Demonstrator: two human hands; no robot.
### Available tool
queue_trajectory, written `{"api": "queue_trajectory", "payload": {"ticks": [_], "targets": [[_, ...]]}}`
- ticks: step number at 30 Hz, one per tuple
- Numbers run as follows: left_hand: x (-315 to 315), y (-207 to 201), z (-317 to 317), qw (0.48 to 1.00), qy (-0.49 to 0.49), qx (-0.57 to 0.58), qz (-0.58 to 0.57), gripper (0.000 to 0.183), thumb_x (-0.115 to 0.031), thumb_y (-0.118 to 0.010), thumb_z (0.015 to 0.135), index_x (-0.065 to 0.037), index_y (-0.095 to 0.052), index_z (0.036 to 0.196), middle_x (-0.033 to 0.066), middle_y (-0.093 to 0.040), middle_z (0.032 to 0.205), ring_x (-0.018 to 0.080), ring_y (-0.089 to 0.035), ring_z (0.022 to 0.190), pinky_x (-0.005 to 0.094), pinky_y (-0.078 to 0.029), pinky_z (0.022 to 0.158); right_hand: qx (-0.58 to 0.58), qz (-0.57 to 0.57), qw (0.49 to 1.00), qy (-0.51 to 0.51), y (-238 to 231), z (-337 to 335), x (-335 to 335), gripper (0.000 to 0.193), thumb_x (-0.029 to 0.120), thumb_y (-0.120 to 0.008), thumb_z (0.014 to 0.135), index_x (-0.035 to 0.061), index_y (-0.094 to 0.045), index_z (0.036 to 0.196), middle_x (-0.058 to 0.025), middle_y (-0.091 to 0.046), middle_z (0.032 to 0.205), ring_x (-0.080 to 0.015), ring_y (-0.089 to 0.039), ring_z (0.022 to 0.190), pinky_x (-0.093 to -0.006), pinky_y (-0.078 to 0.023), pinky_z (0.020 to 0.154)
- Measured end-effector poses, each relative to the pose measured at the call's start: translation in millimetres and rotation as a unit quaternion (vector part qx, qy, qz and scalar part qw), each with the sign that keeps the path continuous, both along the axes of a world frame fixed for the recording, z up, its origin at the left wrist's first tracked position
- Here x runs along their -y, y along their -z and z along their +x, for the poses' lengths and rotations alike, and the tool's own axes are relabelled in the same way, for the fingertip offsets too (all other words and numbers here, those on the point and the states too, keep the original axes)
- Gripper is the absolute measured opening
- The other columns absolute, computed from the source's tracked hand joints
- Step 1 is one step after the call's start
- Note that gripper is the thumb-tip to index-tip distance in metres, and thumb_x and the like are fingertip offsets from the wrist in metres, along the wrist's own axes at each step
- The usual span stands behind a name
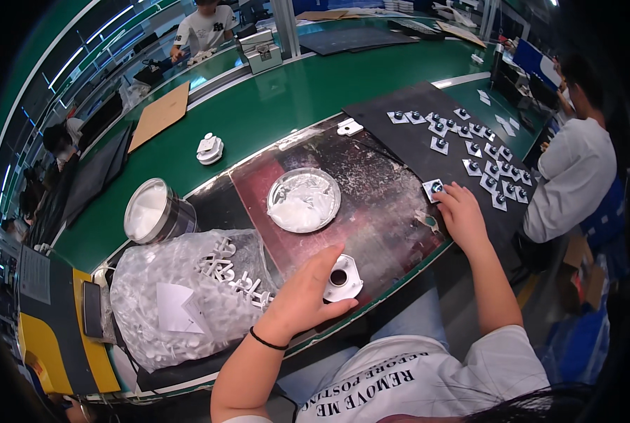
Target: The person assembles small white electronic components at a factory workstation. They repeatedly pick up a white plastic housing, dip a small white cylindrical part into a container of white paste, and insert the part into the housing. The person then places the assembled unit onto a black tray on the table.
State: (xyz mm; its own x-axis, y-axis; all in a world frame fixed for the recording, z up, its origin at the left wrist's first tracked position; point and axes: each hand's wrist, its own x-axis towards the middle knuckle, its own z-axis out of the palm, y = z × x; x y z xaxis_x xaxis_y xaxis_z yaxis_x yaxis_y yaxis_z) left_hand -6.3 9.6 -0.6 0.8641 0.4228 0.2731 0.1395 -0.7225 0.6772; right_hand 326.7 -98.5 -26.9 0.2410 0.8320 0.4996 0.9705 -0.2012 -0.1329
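My left hand curves around a white plastic housing with a dark round hole in its middle. Its thumb lies along the near side and its fingers along the far side; the housing is at the table's near edge. To the right, my right hand has its fingertips on a small white square piece with a dark round part on top, at the edge of the black mat. Between the hands and farther off stands a round dish with a crumpled clear film or pale substance inside.
A clear bag of small white parts lies left, beside a tub of white material. Stacked white pieces sit on the green surface. Several square pieces cover the black mat. A person sits right; another works beyond.
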Motion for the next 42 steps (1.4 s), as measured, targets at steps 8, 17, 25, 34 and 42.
{"api": "queue_trajectory", "payload": {"ticks": [8, 17, 25, 34, 42], "targets": [[-0.1, 4.1, -1.3, 0.999, -0.014, 0.019, -0.041, 0.094, -0.03, -0.081, 0.066, 0.0, -0.029, 0.138, 0.025, -0.048, 0.126, 0.0394, -0.048, 0.117, 0.041, -0.039, 0.099, -0.007, 0.065, 0.998, -0.003, -1.6, -14.5, -17.2, 0.011, 0.006, -0.061, 0.081, 0.0073, -0.063, 0.092, -0.009, -0.062, 0.09, -0.0302, -0.06, 0.086, -0.0431, -0.045, 0.09], [-1.9, 2.3, -6.1, 0.998, -0.019, 0.021, -0.048, 0.104, -0.029, -0.082, 0.063, -0.001, -0.021, 0.143, 0.0246, -0.048, 0.127, 0.0387, -0.049, 0.117, 0.041, -0.04, 0.099, -0.226, 0.071, 0.958, -0.159, -47.8, -58.1, -9.7, 0.016, 0.0, -0.056, 0.084, 0.0044, -0.064, 0.097, -0.0094, -0.057, 0.091, -0.0233, -0.058, 0.084, -0.0314, -0.046, 0.074], [-5.9, -3.0, -7.1, 0.997, -0.018, 0.014, -0.08, 0.109, -0.023, -0.082, 0.06, -0.003, -0.016, 0.144, 0.0202, -0.053, 0.119, 0.0363, -0.054, 0.109, 0.0386, -0.042, 0.096, -0.377, -0.139, 0.792, -0.46, -82.5, -109.7, -48.0, 0.018, 0.003, -0.063, 0.081, 0.0068, -0.069, 0.097, -0.0063, -0.06, 0.089, -0.0199, -0.058, 0.086, -0.0305, -0.046, 0.075], [-2.3, -5.5, -4.4, 0.998, -0.044, -0.002, -0.052, 0.119, -0.025, -0.084, 0.062, 0.0, -0.003, 0.145, 0.0265, -0.049, 0.126, 0.0384, -0.052, 0.116, 0.0396, -0.042, 0.097, -0.255, -0.184, 0.805, -0.503, -65.2, -138.0, -88.2, 0.019, 0.011, -0.071, 0.075, 0.0058, -0.066, 0.093, -0.0079, -0.063, 0.092, -0.0272, -0.06, 0.087, -0.0344, -0.047, 0.076], [0.5, 0.5, -5.2, 0.997, -0.056, 0.002, -0.053, 0.118, -0.02, -0.083, 0.063, -0.004, 0.0, 0.147, 0.0228, -0.055, 0.117, 0.0389, -0.056, 0.109, 0.0404, -0.044, 0.092, -0.146, -0.034, 0.912, -0.381, -57.6, -142.8, -37.9, 0.028, 0.027, -0.075, 0.069, 0.0098, -0.065, 0.089, -0.0048, -0.059, 0.089, -0.0246, -0.056, 0.084, -0.038, -0.042, 0.076]]}}
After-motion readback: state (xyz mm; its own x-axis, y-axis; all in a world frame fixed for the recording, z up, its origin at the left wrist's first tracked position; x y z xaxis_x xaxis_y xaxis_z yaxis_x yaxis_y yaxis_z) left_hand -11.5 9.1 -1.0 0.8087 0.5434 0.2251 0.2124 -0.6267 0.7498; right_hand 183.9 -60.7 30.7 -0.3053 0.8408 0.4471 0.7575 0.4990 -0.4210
